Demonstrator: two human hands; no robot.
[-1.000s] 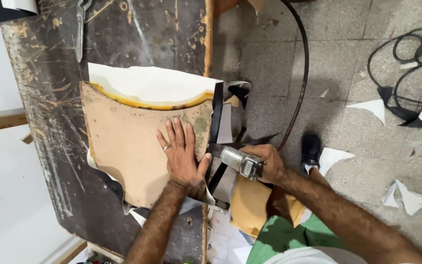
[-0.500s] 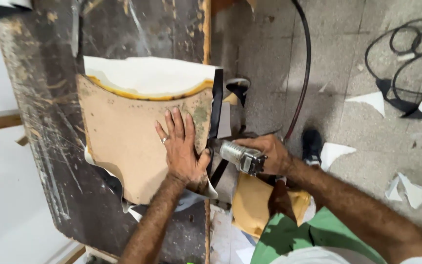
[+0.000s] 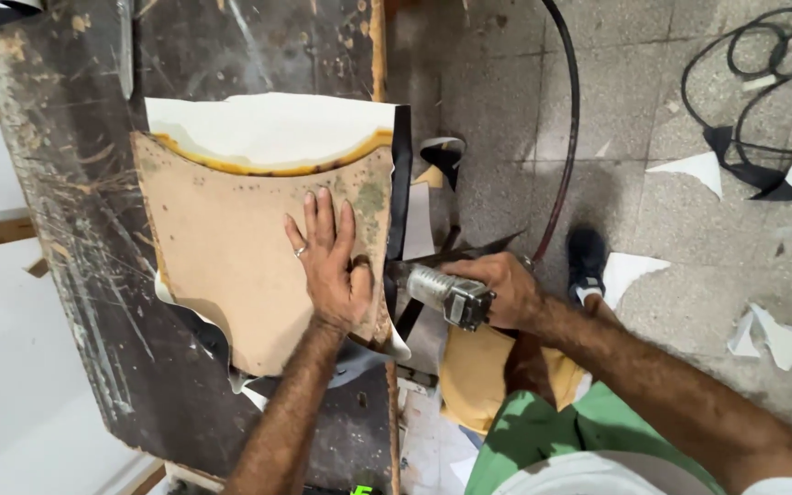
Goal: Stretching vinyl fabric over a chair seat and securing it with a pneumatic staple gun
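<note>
Here, in the head view, the left hand [image 3: 330,266] lies flat and open, fingers spread, pressing on a curved tan panel [image 3: 231,266] that rests on the dark, scratched tabletop [image 3: 66,183]. White material [image 3: 268,128] shows beyond the panel's far edge, toward 12 o'clock, with a yellowish glue line between them. A black strip [image 3: 401,174] runs along the panel's edge at 3 o'clock. The right hand [image 3: 497,289] is closed around a metal power tool [image 3: 437,293], whose nose touches the panel's edge just beside the left thumb. A dark hose [image 3: 566,137] curves away from the tool toward 12 o'clock over the tiled floor [image 3: 671,92]. White scraps [image 3: 689,170] and black cables [image 3: 763,82] lie on the floor at 2 o'clock. A dark shoe [image 3: 587,261] stands just beyond the right wrist.
</note>
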